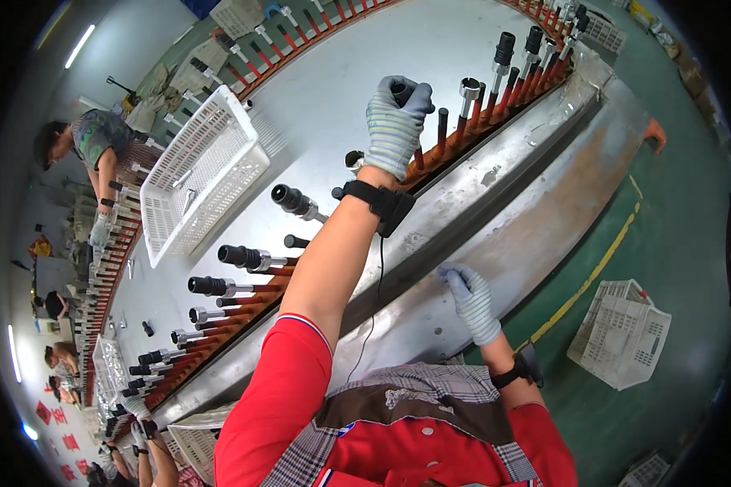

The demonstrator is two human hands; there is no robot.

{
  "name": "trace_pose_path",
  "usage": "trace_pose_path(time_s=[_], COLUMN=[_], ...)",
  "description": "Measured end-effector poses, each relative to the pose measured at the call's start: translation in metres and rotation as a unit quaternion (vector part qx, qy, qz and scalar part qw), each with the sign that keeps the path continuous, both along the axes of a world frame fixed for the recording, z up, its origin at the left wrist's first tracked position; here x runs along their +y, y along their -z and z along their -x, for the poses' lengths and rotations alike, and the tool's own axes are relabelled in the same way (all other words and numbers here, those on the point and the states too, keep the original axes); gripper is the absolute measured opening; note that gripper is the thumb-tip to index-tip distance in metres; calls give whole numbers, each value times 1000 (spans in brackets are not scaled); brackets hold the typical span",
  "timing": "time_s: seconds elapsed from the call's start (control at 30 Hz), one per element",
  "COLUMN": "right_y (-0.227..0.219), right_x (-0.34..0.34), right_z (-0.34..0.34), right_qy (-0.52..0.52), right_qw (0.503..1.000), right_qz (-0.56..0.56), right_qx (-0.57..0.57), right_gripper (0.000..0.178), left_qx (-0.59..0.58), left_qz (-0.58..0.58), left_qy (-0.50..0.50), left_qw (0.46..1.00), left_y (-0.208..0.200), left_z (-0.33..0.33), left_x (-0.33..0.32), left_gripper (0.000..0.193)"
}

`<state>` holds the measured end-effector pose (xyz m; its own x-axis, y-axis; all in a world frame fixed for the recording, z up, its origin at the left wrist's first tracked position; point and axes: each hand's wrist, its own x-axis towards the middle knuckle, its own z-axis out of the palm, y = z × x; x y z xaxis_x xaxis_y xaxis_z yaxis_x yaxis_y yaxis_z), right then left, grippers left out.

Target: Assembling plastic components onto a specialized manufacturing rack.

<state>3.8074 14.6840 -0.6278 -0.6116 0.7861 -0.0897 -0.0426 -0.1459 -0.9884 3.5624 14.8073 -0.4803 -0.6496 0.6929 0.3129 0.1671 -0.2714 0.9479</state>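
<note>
My gloved left hand (398, 126) is raised over the row of pegs, its fingers wrapped round a black cylindrical part (400, 92) that shows between thumb and forefinger. Just right of it stand a bare black-topped peg (443, 126) and a peg bearing a silver socket-like metal fitting (469, 91). Beside my left wrist, a black-capped metal fitting (294, 200) leans on the line. Lower, over the metal ledge at the near side, is my gloved right hand (473, 304), its fingers bent together. Whether anything is in them is hidden.
Red-and-black pegs with black-capped fittings (248, 258) curve around the grey metal table (357, 40). A white basket (244, 134) on it holds a few metal pieces. Another basket (625, 333) stands on the green floor. A co-worker (105, 150) reaches to the line at far left.
</note>
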Motion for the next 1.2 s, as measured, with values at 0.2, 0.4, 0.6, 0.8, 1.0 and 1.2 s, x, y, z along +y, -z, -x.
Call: trace_pose_path(time_s=[0.2,0.4,0.6,0.8,1.0,1.2], right_y=[-14,-97,-181,-128,-91,-103], right_x=[37,88,90,50,97,15], right_z=[29,95,223,244,277,248], right_qy=[37,51,-178,-81,-150,-183], right_qw=[996,985,874,896,895,914], right_qz=[31,-75,-450,-404,-396,-342], right_qx=[71,148,36,165,141,121], right_gripper=[22,23,20,19,29,35], left_qx=[-24,-20,-251,-9,296,338], left_qz=[-8,-15,-264,-122,64,217], left_qy=[-41,-35,85,-14,-251,-394], left_qw=[999,999,928,992,920,827], left_y=[-1,9,35,64,89,66], left_z=[14,18,42,57,80,17], left_x=[-33,-70,-92,-130,-104,-216], left_gripper=[21,18,22,24,24,48])
